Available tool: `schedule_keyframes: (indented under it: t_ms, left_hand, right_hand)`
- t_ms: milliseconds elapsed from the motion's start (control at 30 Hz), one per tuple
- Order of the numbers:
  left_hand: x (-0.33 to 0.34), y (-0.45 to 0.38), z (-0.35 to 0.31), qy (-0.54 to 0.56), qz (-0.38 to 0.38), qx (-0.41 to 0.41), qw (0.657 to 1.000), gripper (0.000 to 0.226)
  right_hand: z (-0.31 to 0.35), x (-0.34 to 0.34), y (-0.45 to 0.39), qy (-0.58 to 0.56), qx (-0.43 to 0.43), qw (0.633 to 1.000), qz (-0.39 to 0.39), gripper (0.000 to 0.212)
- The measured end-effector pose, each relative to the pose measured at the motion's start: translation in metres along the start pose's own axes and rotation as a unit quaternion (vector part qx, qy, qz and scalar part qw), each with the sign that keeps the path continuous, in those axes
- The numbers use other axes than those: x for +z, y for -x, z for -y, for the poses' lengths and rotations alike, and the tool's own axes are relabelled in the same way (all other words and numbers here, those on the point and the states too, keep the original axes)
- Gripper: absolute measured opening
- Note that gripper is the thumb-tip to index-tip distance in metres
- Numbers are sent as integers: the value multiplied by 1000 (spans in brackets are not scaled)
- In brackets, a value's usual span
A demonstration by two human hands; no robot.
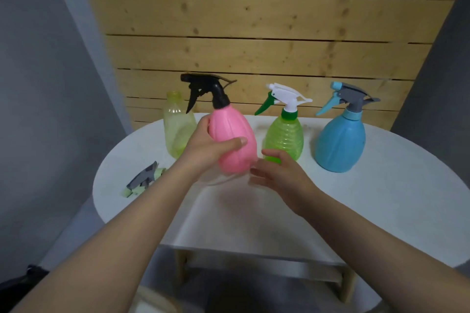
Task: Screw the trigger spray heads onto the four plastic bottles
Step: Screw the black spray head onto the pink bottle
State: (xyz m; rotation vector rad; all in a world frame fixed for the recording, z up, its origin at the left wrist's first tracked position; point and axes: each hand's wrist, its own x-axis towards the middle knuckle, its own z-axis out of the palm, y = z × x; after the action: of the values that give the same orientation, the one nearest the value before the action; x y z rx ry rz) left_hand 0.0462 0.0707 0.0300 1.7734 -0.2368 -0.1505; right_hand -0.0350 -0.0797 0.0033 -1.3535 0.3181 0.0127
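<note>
My left hand (211, 146) grips the pink bottle (235, 127), tilted and lifted just off the white table (356, 198); a black trigger spray head (206, 89) sits on its neck. My right hand (279, 173) hovers open just below and right of the pink bottle, fingers spread. A green ribbed bottle (286, 137) with a white and green spray head (284, 98) stands behind my right hand. To the right stands a blue bottle (340, 142) with a grey and blue head (349, 98). At the back left a yellow-green bottle (176, 127) stands without a head. A loose grey and pale green spray head (143, 180) lies on the table's left side.
The table is round, with its front edge near me and a wooden frame below. A wooden slat wall (254, 33) rises right behind the bottles. Grey walls flank both sides.
</note>
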Motion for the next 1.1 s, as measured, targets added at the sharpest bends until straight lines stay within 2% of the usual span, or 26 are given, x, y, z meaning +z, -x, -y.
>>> schedule_keyframes:
  t_ms: [67, 233, 633, 867, 1100]
  left_hand:
    - [2, -6, 5, -34, 4, 29, 999, 85]
    - [8, -20, 15, -69, 2, 53, 996, 85]
    - [4, -32, 24, -72, 67, 20, 995, 93]
    - [2, -25, 27, -104, 51, 22, 993, 99]
    - [-9, -10, 24, -143, 37, -3, 989, 91]
  right_hand:
    - [-3, -1, -4, 35, -13, 999, -40, 38]
    - [-9, -3, -11, 55, -13, 997, -56, 25]
    - [-9, -6, -20, 70, 4, 995, -64, 26]
    - [-6, -4, -15, 77, 3, 995, -61, 27]
    - [-5, 7, -7, 103, -17, 993, -54, 22]
